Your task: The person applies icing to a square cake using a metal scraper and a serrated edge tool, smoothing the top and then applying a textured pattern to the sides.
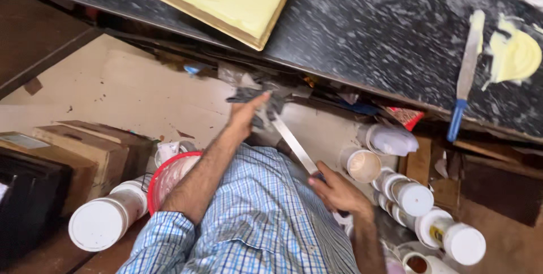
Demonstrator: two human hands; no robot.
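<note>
Blade (293, 142) smooth shiny metal; rag (255, 97) dark cloth; counter (367, 25) glossy stone.

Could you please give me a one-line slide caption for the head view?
Left hand wipes a long metal blade with a dark cloth, right hand holding the handle, below a black counter.

The person wears a checked shirt (266, 217) in light blue and white, crossed by thin darker blue lines that make a small, even grid over the cloth. The left sleeve (161, 243) is rolled or pushed up into a bunched cuff near the elbow, so the forearm below it is bare; the right forearm is bare too, with no sleeve of it in view. Both hands, the left hand (246, 112) and the right hand (336, 192), are bare: no gloves, and no ring, watch or band can be made out on either.
</note>
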